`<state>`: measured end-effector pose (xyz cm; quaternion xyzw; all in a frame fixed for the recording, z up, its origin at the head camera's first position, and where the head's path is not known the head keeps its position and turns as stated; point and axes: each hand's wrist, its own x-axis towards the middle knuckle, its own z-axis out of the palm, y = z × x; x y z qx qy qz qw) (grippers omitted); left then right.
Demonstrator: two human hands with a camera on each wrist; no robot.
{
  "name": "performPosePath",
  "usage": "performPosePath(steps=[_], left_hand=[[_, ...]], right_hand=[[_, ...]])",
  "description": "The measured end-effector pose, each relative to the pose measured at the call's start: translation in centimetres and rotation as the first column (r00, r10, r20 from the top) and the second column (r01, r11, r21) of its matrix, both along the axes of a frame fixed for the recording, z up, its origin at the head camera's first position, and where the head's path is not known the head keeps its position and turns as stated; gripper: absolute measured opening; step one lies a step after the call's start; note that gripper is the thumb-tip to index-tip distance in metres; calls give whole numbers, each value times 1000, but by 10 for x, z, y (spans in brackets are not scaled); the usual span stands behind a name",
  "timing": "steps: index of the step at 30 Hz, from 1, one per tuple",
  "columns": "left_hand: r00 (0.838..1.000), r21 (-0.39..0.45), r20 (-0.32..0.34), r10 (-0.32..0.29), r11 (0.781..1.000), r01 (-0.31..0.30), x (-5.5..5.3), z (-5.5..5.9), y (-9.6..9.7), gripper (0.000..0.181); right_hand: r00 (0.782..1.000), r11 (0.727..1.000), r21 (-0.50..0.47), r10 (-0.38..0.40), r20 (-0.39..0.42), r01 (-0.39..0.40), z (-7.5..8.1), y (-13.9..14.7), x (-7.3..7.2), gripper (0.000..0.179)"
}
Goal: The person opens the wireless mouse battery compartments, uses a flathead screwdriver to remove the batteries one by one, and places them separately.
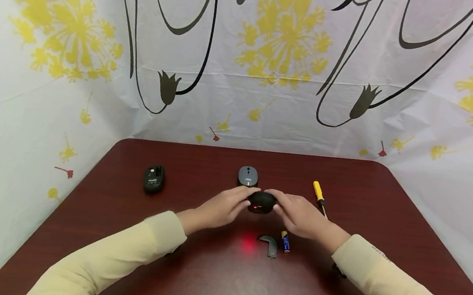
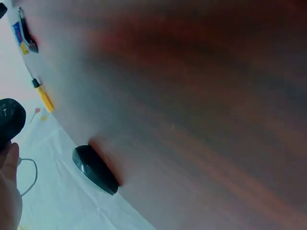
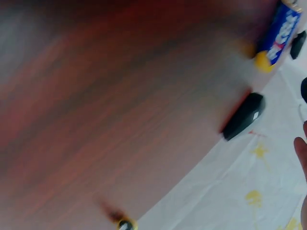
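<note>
You have a black computer mouse [image 1: 261, 203] raised between your two hands just right of the frame's centre; your left hand [image 1: 223, 208] grips one end of it and your right hand [image 1: 296, 215] the other, fingers along the top side and thumbs lower down. A red light shows on its near face, and a red glow [image 1: 248, 242] lies on the tabletop [image 1: 124, 250] below; so the mouse seems to be powered.

Beneath your hands, a little right of the lower centre, a curved dark cover [image 1: 270, 245] lies beside a blue-and-yellow battery [image 1: 286, 242]; the yellow-handled screwdriver [image 1: 318, 191] sits beyond your right hand, its shaft partly hidden. A grey AOC mouse [image 1: 248, 176] rests above your left fingertips in the frame; a second black mouse [image 1: 154, 180] lies in the left part, well apart from your hands.

The step in hand looks to be inspecting or working on the lifted mouse, with its battery bay probably concerned; whether that bay is open or filled you cannot tell from here. The next move, as I judge it, calls for you to keep one hand firm on the body and free the other for the cover or the battery; take care that neither rolls or slips away.
</note>
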<state>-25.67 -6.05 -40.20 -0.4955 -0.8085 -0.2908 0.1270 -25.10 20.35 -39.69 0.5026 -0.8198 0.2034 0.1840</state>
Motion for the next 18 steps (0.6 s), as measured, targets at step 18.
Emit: performPosePath(steps=[18], left_hand=[[726,351,685,-53,898,-265,41,1,-5,39]], right_hand=[[766,941,-298,71,639,162,13,-38,31,32]])
